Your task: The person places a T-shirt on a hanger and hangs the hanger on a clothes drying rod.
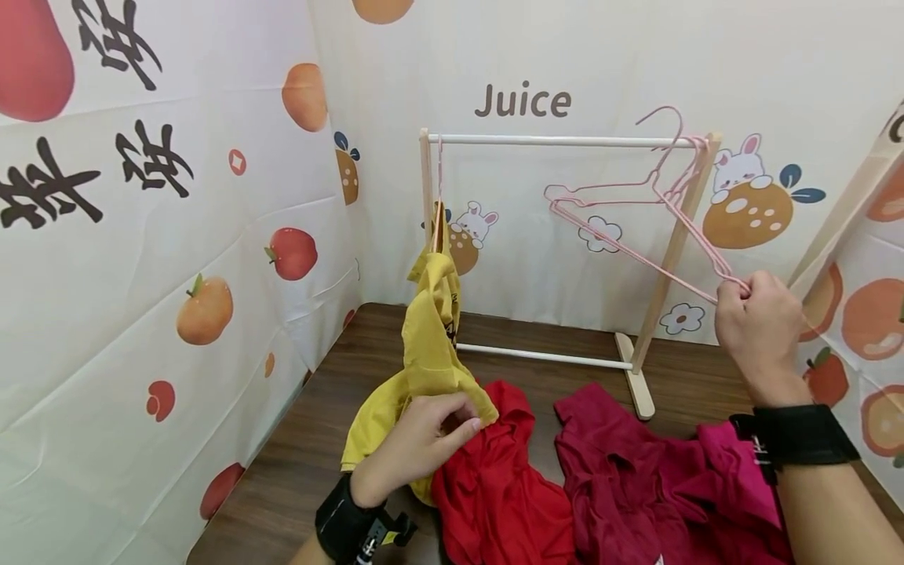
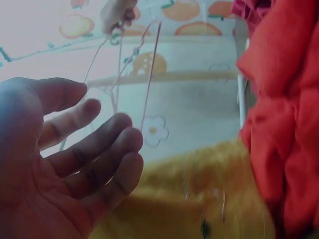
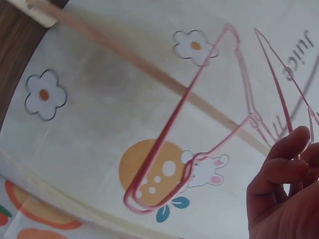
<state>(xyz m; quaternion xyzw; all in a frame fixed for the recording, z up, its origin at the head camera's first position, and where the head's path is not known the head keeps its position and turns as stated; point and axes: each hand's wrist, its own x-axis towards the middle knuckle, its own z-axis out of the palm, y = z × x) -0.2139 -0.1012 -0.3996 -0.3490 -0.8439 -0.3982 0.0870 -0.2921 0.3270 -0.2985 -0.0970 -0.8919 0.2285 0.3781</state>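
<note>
My right hand (image 1: 759, 333) grips one end of a pink wire hanger (image 1: 600, 235). That hanger's hook stands up near the rack's top rod; I cannot tell whether it touches the rod. More pink hangers (image 3: 164, 134) show in the right wrist view, beyond the right hand (image 3: 286, 186). My left hand (image 1: 424, 439) is over the lower part of a yellow shirt (image 1: 431, 337), which hangs from a hanger at the rod's left end. In the left wrist view the left hand (image 2: 75, 159) has loosely bent fingers, with nothing between them.
The wooden rack (image 1: 667, 275) with white rods stands at the back of the brown table (image 1: 282, 479). A red garment (image 1: 504, 486), a dark red one (image 1: 621, 479) and a magenta one (image 1: 741, 463) lie crumpled in front. Printed cloth (image 1: 233, 235) walls the left and back.
</note>
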